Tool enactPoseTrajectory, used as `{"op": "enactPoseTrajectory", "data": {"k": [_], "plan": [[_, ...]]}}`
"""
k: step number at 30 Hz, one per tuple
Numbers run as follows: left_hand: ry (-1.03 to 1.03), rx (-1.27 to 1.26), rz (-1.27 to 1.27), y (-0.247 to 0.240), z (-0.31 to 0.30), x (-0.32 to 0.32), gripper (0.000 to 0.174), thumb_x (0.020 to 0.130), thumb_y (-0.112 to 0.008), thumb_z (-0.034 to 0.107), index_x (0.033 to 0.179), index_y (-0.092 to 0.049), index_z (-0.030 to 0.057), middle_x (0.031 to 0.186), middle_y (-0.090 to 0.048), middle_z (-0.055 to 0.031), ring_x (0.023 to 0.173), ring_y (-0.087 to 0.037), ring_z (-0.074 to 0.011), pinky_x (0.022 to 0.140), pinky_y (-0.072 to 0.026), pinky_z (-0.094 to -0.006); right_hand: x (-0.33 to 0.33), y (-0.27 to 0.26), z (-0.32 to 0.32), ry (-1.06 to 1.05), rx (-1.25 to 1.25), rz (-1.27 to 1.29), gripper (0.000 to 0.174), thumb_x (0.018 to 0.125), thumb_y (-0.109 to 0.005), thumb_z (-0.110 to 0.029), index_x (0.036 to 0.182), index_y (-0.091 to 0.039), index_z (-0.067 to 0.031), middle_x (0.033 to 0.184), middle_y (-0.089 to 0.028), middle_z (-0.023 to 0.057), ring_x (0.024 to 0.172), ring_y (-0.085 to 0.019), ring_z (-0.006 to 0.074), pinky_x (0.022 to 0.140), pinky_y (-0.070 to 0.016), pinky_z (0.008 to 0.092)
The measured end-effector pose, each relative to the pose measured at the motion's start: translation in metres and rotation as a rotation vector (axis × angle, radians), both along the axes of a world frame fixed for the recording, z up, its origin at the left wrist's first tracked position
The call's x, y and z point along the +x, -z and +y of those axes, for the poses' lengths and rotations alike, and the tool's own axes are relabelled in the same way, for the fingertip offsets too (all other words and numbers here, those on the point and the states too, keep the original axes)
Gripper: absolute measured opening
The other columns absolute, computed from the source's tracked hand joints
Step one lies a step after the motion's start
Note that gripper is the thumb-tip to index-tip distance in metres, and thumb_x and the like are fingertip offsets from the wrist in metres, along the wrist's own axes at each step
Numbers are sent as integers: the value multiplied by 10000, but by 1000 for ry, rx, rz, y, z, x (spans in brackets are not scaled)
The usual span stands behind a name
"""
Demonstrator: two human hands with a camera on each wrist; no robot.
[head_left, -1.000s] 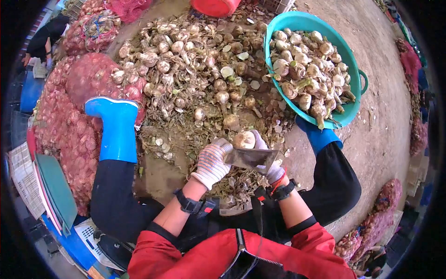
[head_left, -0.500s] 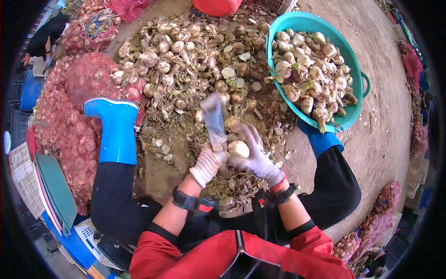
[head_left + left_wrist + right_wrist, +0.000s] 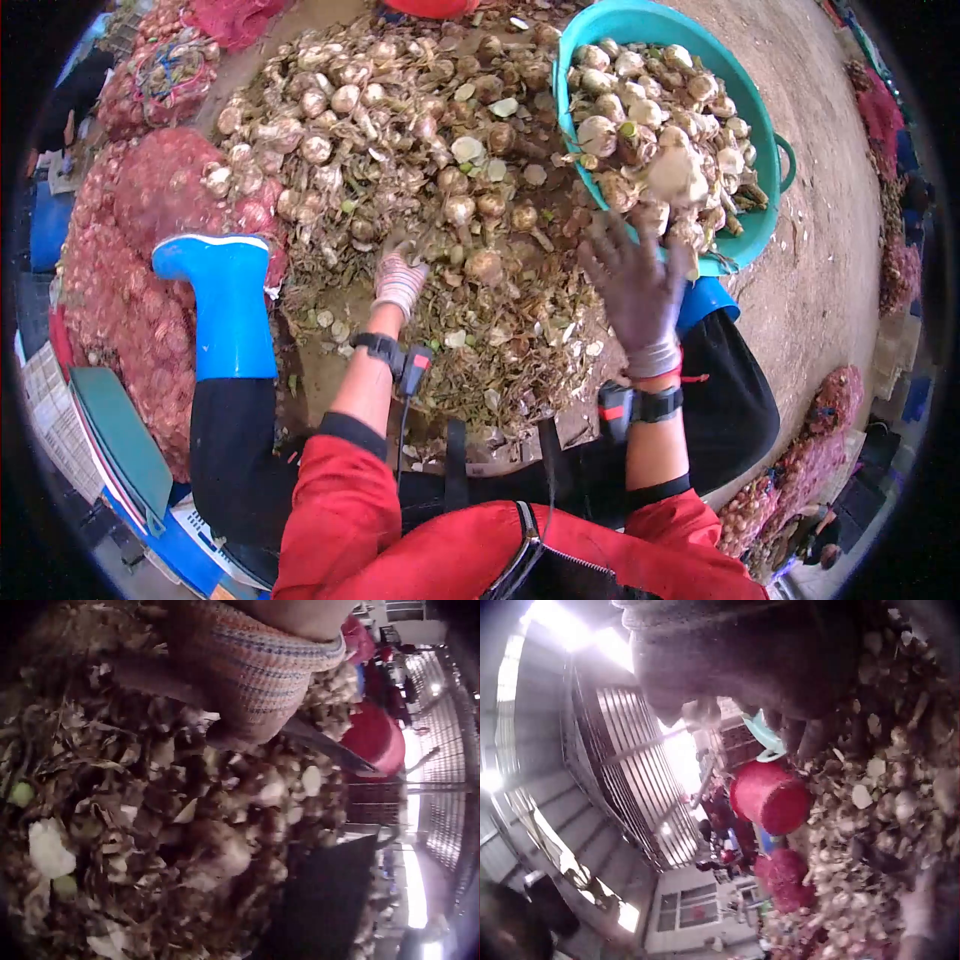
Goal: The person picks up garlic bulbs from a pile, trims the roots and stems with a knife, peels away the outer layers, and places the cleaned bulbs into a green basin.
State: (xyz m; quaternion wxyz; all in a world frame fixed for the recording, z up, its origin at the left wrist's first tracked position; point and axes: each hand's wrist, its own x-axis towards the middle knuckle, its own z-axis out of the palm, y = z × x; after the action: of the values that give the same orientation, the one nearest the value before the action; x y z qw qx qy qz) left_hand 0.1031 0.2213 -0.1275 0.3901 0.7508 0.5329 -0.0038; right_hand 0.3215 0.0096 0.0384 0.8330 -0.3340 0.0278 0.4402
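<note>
The left hand (image 3: 400,280) is low over the bulb pile (image 3: 370,150). In the left wrist view, the striped glove (image 3: 255,682) grips a knife whose blade (image 3: 330,746) sticks out past the hand. The right hand (image 3: 635,290), fingers spread, is at the near rim of the teal basin (image 3: 765,130). Just beyond its fingertips, a blurred pale bulb (image 3: 675,175) is over the bulbs in the basin. The right wrist view shows the dark glove (image 3: 742,664) from close up, with a pale bulb (image 3: 701,712) by its fingers.
Red net sacks (image 3: 130,290) lie at the left beside a blue boot (image 3: 235,320). A red bucket (image 3: 435,5) is at the top edge. Trimmings (image 3: 500,370) cover the ground between the legs, and another net sack (image 3: 810,440) lies at the lower right.
The hands have moved apart: the left forward and left with the knife, the right forward and right to the basin. The right hand has let go of the bulb. The view has shifted slightly.
</note>
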Motion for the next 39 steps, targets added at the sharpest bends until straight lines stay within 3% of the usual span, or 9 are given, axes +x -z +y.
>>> {"op": "enactPoseTrajectory", "data": {"k": [3, 10, 13, 19, 24, 27, 32, 35, 39], "plan": [[-10, 7, 144, -2, -3, 14, 400, 684, -640, 186, 1052, -599, 34, 1012, -608, -168, 937, -578, -295, 835, -451, -338, -24, 37, 0, -437, -566, -277, 598, 849, -531, -327, 1326, -325, -31, 1288, -424, 90, 1154, -424, 178, 971, -329, 298], [-209, -518, -583, -118, -116, 6, 267, 648, -638, 51, 911, -597, 39, 803, -596, -13, 773, -552, -117, 687, -461, -271, -96, 74, 12, -622, -580, -748, 507, 844, -551, -252, 1240, -401, 26, 1218, -471, 201, 1117, -476, 263, 935, -370, 330], [261, 253, -358, -127, -115, -7, 332, 633, -679, 111, 940, -595, 17, 919, -600, -118, 826, -582, -270, 740, -473, -339, -90, 43, 1, -570, -690, -1122, 329, 814, -550, -226, 1055, -537, -2, 971, -585, 184, 895, -561, 335, 790, -447, 373], [345, 124, -42, -112, -114, -28, 330, 652, -641, 153, 976, -620, 89, 951, -596, -171, 866, -582, -326, 772, -476, -392, -80, 6, -13, -634, -690, -1556, 221, 724, -591, -193, 881, -556, -42, 920, -562, 138, 878, -512, 336, 775, -421, 400], [151, -129, 126, -112, -94, -44, 258, 744, -630, 166, 962, -624, 29, 986, -624, -140, 812, -618, -242, 759, -488, -333, -80, -17, -20, -527, -632, -1553, 289, 695, -626, -131, 938, -531, -8, 950, -549, 165, 925, -492, 363, 799, -417, 401], [-268, -1046, -820, -135, -117, -33, 389, 733, -667, 178, 1095, -555, 86, 961, -600, 5, 895, -566, -141, 756, -462, -280, -85, -9, -13, -604, -373, -1430, 382, 748, -601, -232, 1044, -528, -1, 1139, -490, 197, 1077, -456, 343, 925, -365, 380], [-30, -485, -535, -145, -118, -1, 302, 687, -640, 26, 983, -580, 32, 899, -595, -18, 803, -556, -111, 722, -469, -288, -86, -5, -19, -838, -343, -272, 692, 858, -533, -322, 1364, -207, 20, 1321, -388, 87, 1170, -386, 158, 983, -302, 281], [-19, -437, -789, -155, -122, -1, 271, 671, -652, 37, 934, -588, 18, 892, -619, -59, 801, -597, -162, 718, -476, -292, -84, 16, -24, -882, -365, -361, 647, 804, -611, -203, 1315, -276, 10, 1241, -451, 81, 1107, -429, 137, 948, -339, 261], [401, 259, -327, -157, -116, -14, 345, 588, -688, 65, 920, -599, 39, 961, -597, -124, 836, -596, -284, 718, -487, -338, -85, 16, -22, -768, -233, -538, 640, 756, -651, -160, 1267, -300, -3, 1199, -474, 92, 1069, -451, 126, 925, -378, 298]]}}
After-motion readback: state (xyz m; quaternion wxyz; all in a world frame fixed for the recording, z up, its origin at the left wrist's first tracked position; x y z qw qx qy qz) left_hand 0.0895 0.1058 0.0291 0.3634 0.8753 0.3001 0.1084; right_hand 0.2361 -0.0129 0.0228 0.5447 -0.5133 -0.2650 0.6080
